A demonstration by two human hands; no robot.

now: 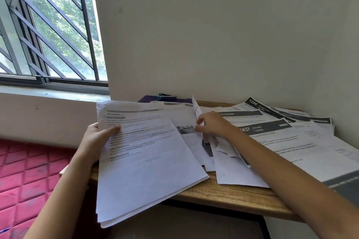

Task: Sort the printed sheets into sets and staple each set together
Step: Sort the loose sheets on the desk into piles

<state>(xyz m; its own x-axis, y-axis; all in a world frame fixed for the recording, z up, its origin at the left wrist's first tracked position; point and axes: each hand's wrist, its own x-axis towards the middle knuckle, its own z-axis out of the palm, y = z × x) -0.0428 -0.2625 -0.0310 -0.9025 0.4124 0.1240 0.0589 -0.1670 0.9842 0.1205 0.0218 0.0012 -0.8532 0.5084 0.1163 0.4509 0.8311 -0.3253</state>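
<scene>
My left hand (98,137) grips a stack of printed sheets (143,165) by its left edge, thumb on top; the stack hangs over the front left of the wooden table (223,196). My right hand (211,125) pinches the edge of a single sheet (196,109) and lifts it off the loose pile. Many printed sheets (291,141) with dark headers lie spread over the table to the right. A blue stapler (167,96) sits at the back by the wall, partly hidden behind the papers.
A purple folder or mat (147,100) lies under the stapler. A white wall stands right behind the table. A barred window (48,25) is at the upper left, and a red quilted mattress (29,180) lies to the table's left.
</scene>
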